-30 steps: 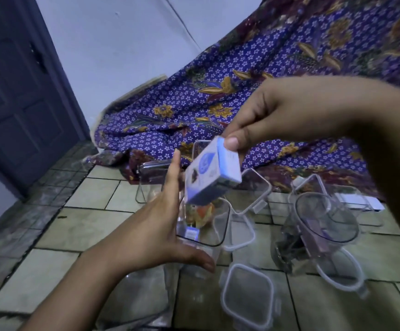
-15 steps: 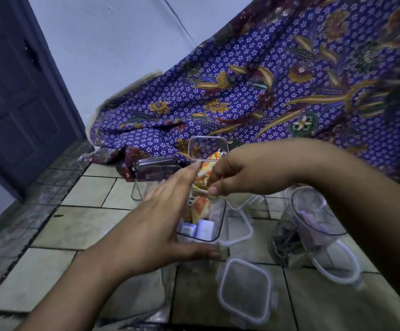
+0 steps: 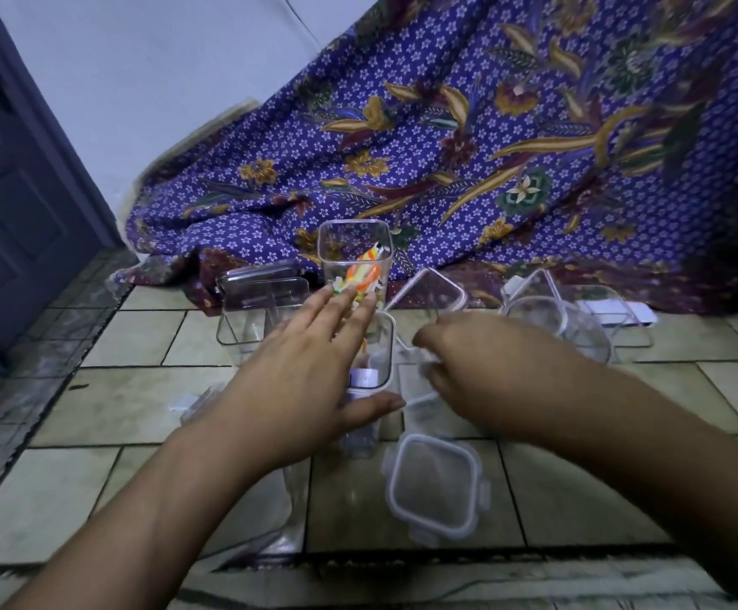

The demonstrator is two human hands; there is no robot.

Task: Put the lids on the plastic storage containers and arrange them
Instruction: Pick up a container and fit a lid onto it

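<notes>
From the head camera, a tall clear container (image 3: 354, 244) stands open at the far edge of the tiled floor (image 3: 138, 398), with orange, yellow and white wrapped pieces (image 3: 365, 275) inside it. In front of it a second clear container (image 3: 378, 354) sits under the left hand (image 3: 309, 372); it is open on top and a small white and blue item (image 3: 363, 377) shows at its bottom. The left hand lies flat and spread over that container's near side, fingers straight, thumb out toward the right, gripping nothing that can be seen. The right hand (image 3: 468, 367) is curled, its fingertips closed on the rim of a clear lid (image 3: 420, 398) lying just right of that container; the lid is blurred. Another clear lid with side clips (image 3: 435, 488) lies flat on the floor nearest the camera. A third lid (image 3: 428, 290) leans tilted behind the hands. To the left a low clear container (image 3: 261, 301) carries its lid. To the right a round clear container (image 3: 556, 323) stands open, what it holds too blurred to tell, with a white flat thing (image 3: 613, 312) behind it.

The floor is of pale green tiles with dark joints. A purple flowered cloth (image 3: 468, 147) drapes down behind the containers. A dark door (image 3: 10, 191) stands at the left beside a pale wall (image 3: 160, 68).
</notes>
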